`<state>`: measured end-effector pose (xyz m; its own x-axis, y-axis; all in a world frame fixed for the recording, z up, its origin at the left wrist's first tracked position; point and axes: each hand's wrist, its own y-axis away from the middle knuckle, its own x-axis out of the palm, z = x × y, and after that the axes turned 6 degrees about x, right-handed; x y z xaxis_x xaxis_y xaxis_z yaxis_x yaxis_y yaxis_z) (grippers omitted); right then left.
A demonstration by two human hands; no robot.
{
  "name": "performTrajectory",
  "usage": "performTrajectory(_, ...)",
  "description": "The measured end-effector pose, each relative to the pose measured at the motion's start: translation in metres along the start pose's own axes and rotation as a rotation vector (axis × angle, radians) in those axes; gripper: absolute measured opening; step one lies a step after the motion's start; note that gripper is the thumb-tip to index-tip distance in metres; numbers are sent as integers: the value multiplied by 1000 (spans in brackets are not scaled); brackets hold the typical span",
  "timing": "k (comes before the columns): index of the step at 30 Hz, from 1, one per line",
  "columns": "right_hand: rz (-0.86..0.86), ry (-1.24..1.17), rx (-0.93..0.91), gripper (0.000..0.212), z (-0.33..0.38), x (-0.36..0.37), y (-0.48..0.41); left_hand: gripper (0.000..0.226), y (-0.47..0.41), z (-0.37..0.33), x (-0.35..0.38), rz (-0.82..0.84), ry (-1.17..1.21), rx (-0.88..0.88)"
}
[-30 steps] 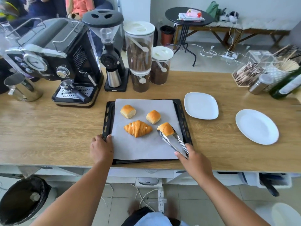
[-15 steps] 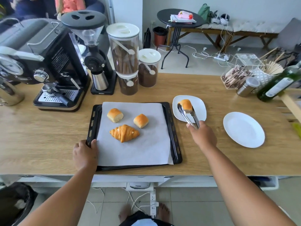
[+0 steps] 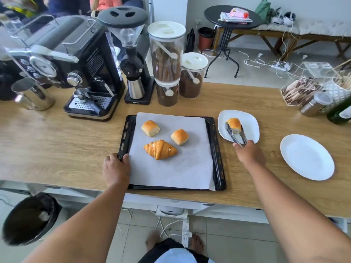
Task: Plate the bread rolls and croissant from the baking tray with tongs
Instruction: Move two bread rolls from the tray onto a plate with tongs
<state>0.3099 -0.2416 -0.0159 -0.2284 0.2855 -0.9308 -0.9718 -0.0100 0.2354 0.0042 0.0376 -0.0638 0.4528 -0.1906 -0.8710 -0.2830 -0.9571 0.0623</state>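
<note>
Steel tongs [image 3: 236, 134] in our right hand [image 3: 248, 155] pinch the first bread roll [image 3: 234, 125] over the square plate [image 3: 250, 120], so by our reckoning that roll is nearly plated but not yet let go. Our left hand [image 3: 115, 170] grips the left rim of the baking tray [image 3: 218, 149]. Two rolls [image 3: 150, 128] [image 3: 179, 137] and the croissant [image 3: 160, 149] lie on its paper, and the round plate [image 3: 307, 157] sits bare.

The counter [image 3: 57, 145] is matt, grained wood. A dark metal baking tray [image 3: 218, 149] carries smooth matt paper [image 3: 180, 171]. The tongs [image 3: 235, 136] are shiny metal; both plates [image 3: 250, 126] [image 3: 307, 158] look glossy white.
</note>
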Motion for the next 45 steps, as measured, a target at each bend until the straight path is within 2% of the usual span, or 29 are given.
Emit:
performTrajectory(7, 39, -11, 23, 60, -4, -2, -5, 50, 1, -3, -3, -17, -75, 25)
performTrajectory(10, 15, -84, 33, 68, -3, -5, 1, 48, 0, -8, -2, -19, -138, 89)
performTrajectory(12, -31, -146, 21, 67, 1, -9, 10, 48, 2, -17, -1, -13, -183, 195)
performTrajectory(15, -88, -175, -103, 66, 13, -12, 33, 61, 8, -30, 1, 77, -239, 401)
performTrajectory(20, 147, -97, -429, 58, 34, 7, 84, 71, 13, -19, 11, 245, -356, 485)
performTrajectory(24, 237, -37, -447, 56, 39, 30, 108, 67, 14, -11, 13, 241, -360, 497)
performTrajectory(32, 167, 8, -405, 64, 48, 41, 103, 66, 13, -8, 15, 228, -333, 505)
performTrajectory(39, 173, 63, -464, 51, 58, 40, 97, 53, 8, -9, 13, 191, -257, 458)
performTrajectory(45, 137, 9, -462, 48, 56, 40, 98, 46, 3, -11, 8, 149, -198, 407)
